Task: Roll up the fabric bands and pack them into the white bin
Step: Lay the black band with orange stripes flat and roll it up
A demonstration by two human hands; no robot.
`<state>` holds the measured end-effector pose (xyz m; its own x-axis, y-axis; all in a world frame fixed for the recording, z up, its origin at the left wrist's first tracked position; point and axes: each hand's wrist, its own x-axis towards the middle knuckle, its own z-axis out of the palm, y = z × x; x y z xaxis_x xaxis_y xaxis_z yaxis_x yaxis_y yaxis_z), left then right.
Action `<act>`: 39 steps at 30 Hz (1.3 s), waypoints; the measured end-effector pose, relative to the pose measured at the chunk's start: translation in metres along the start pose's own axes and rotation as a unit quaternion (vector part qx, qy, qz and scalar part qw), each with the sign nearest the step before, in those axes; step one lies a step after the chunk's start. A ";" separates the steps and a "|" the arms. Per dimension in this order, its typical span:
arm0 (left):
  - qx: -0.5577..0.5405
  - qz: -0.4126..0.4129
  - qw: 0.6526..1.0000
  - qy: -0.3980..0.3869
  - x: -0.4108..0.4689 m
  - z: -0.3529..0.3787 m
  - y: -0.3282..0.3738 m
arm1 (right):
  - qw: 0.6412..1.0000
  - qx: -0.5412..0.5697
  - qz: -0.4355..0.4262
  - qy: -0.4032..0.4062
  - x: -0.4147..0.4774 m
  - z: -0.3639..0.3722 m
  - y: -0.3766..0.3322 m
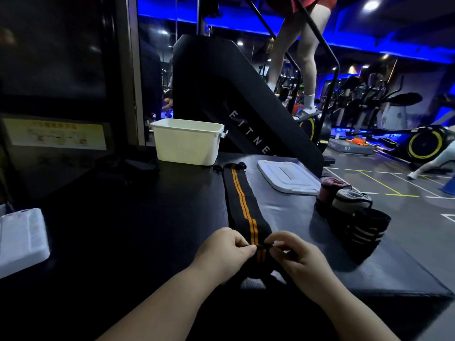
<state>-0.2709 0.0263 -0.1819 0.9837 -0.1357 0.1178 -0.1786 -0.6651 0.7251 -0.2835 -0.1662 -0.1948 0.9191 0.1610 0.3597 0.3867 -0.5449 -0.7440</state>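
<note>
**Between left hand (226, 249) and right hand (295, 257), a band at its first turn**

From the head view, both hands met at the near end of the striped band (243, 205), a black strip with two orange lines down its length. Each hand pinched the folded edge between thumb and forefinger, with the other fingers curled in. The left hand took the left edge and the right hand the right edge. Only a small fold, perhaps the first turn, showed between the fingertips. The rest of the striped band lay flat and straight on the tabletop (147, 217), running away from the hands.

Well beyond its far end, ahead and slightly left of the hands, stood the white bin (187, 143). Its lid (288, 177) lay flat on the tabletop, off the bin, ahead and to the right of the right hand.

Further right of the right hand, near the tabletop's edge, three finished rolls stood close together in a row. The black roll (366, 230) with pale stripes was nearest, the beige roll (349, 200) behind it, and the dark red roll (330, 190) farthest. None was in the bin. The part of its inside that showed looked bare, and its floor was hidden by the front wall.

By my judgement the rolling was well along while the packing had not begun. Three bands were rolled, one was barely started, and all four were yet to go into the bin. A dark heap (128, 166) lay beside the bin, far ahead and left of the left hand. It was too dim to tell whether it held more bands.
</note>
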 end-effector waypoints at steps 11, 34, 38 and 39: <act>0.055 -0.071 0.995 -0.036 0.003 -0.007 0.012 | 0.993 -0.083 -0.083 -0.008 -0.002 -0.001 0.004; 0.044 0.092 0.994 0.040 -0.010 0.000 -0.011 | 0.980 -0.190 -0.048 -0.037 0.012 0.003 0.008; 0.032 0.113 0.992 0.046 -0.013 0.003 -0.014 | 0.979 -0.190 -0.045 -0.057 0.020 0.002 0.007; 0.025 0.118 0.992 0.047 -0.014 0.002 -0.014 | 0.979 -0.189 -0.045 -0.060 0.021 0.002 0.008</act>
<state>-0.2820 0.0356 -0.1948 0.9112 -0.2243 0.3455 -0.4030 -0.6590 0.6351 -0.2610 -0.1651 -0.1944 0.8940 0.3055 0.3277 0.4310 -0.7859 -0.4433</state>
